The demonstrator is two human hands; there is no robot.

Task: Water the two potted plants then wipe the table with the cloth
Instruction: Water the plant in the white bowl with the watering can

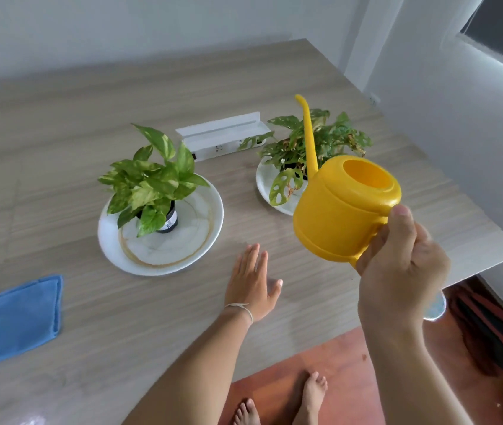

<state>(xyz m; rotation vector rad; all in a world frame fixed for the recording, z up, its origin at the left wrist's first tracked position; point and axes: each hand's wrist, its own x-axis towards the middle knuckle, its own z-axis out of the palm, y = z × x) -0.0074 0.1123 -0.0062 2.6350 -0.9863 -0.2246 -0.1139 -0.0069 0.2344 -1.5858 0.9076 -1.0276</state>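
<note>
Head view, right hand (397, 271) holding watering can (342, 210)

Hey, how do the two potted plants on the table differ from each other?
The left plant has broad, whole, yellow-green variegated leaves; the right plant has darker leaves full of holes, some browning. The left plant's black pot sits off-centre on its plate, fully visible; the right plant is partly hidden behind the yellow watering can. Both stand on white plates.

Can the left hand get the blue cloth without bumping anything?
Probably yes. The left hand rests flat on the table, and only bare tabletop lies between it and the blue cloth.
</note>
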